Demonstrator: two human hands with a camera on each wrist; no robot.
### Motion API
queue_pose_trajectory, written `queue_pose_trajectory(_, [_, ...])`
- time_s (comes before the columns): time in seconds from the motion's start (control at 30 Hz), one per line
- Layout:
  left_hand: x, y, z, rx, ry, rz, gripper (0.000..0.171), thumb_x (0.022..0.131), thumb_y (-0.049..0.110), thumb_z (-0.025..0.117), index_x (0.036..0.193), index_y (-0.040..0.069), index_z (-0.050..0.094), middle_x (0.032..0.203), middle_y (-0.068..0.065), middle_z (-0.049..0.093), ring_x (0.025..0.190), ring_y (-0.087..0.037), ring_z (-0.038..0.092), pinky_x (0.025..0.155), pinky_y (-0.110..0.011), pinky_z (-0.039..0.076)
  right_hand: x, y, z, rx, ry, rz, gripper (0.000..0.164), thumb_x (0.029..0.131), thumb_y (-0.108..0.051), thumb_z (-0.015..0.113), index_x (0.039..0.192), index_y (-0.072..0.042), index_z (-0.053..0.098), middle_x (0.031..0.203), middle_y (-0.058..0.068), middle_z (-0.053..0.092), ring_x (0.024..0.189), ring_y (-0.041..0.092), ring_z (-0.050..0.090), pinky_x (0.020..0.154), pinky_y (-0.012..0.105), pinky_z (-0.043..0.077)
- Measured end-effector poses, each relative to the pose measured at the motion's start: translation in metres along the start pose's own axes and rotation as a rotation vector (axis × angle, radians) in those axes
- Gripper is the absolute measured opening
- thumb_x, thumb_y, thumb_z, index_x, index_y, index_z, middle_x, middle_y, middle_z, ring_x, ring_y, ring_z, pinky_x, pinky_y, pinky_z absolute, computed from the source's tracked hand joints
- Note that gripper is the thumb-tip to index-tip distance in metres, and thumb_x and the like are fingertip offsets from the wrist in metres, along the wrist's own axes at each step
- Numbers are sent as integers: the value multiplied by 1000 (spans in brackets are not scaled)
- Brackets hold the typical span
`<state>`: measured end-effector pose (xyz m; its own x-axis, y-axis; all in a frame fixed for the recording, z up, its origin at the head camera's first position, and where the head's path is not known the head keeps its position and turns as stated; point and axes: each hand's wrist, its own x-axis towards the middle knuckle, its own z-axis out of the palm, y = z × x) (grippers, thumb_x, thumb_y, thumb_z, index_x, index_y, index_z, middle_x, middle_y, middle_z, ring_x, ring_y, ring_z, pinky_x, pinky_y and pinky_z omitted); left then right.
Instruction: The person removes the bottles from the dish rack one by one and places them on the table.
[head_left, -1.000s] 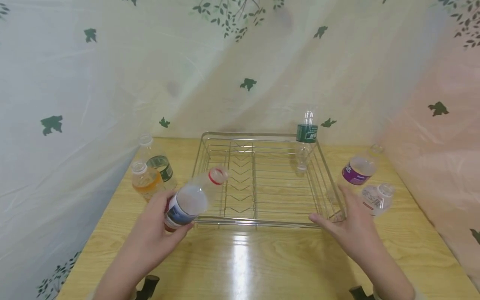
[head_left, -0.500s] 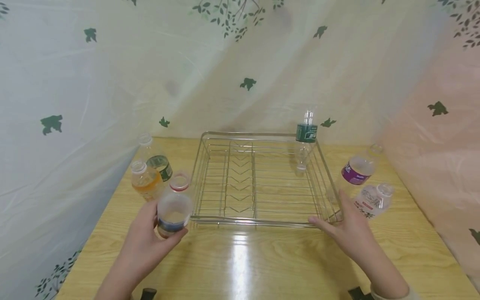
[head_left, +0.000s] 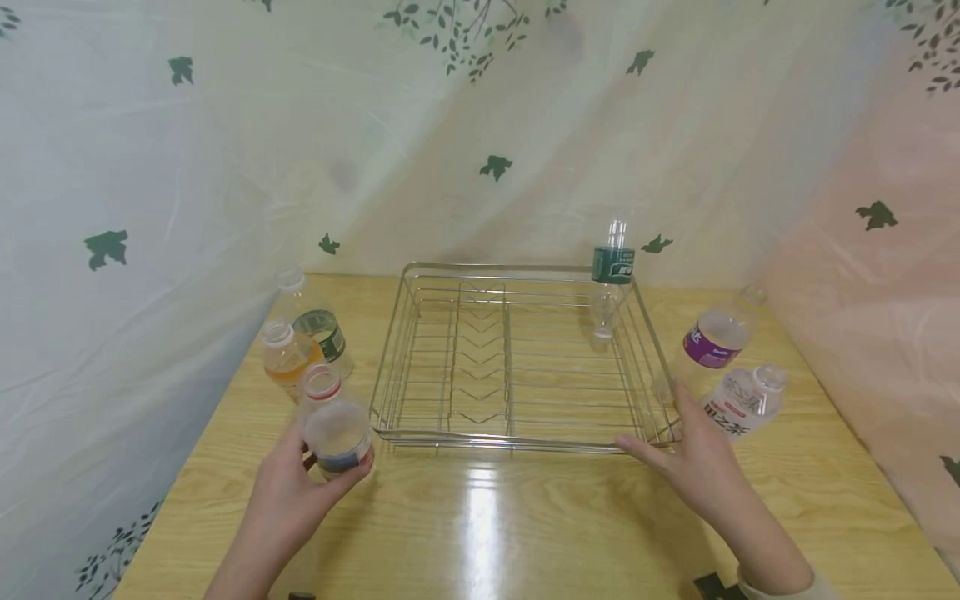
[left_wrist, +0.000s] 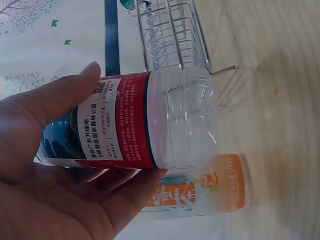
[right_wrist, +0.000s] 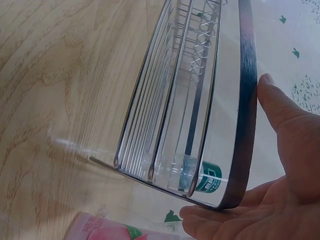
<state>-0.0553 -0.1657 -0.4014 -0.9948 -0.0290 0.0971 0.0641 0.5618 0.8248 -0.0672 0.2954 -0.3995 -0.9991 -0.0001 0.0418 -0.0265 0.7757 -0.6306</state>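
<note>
My left hand [head_left: 288, 492] holds an uncapped clear plastic bottle [head_left: 337, 429] around its middle, left of the wire dish rack's front corner. The bottle has a red neck ring; the left wrist view shows its red, white and blue label [left_wrist: 120, 120] and clear base. Beside it stands a bottle with an orange label [left_wrist: 220, 187]. My right hand [head_left: 701, 467] touches the front right corner of the dish rack [head_left: 495, 442], thumb at the front rim and extended fingers along the side. A green-labelled bottle [head_left: 612, 265] stands neck-down inside the rack's back right corner.
Behind the orange-labelled bottle stands another with a dark green label [head_left: 321, 332]. To the right of the rack are a purple-labelled bottle [head_left: 712, 346] and a clear one with printed lettering [head_left: 742, 404]. A patterned curtain [head_left: 420, 167] hangs behind the wooden table [head_left: 555, 517].
My left hand has drawn the bottle left, away from the rack, and turned it from leaning right to nearly upright. My right hand stays at the rack corner.
</note>
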Motion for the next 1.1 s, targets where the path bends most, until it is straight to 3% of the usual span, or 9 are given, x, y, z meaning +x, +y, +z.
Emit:
queue_pose_trajectory(0.23, [1,-10,1,8,-9,-55,80,77,15,92,142,7,45,131,-19,59,123,-38,54,96,-65,48,0,0,2,4,18,-40,119,84,-53,80,163,-3,6,154,36,29,134,61,33,100,77,33])
queue_pose_trajectory(0.37, [1,-16,1,7,-20,-89,80,77,13,92,141,3,45,133,-21,58,126,-39,52,99,-63,47,2,-1,2,-8,25,-60,118,84,-55,80,161,1,10,153,36,32,132,60,36,100,76,35])
queue_pose_trajectory(0.87, [2,-23,7,-3,-54,-113,81,78,13,91,141,0,43,135,-23,55,126,-43,51,100,-63,46,1,0,-1,-37,17,-33,116,86,-53,78,160,3,9,157,37,23,136,61,28,105,74,29])
queue_pose_trajectory(1.1, [1,-27,10,-3,-39,-83,83,76,14,92,141,2,43,134,-23,57,127,-41,52,99,-63,47,-2,1,-3,-38,6,0,117,86,-55,77,159,7,9,155,40,23,136,62,26,106,75,28])
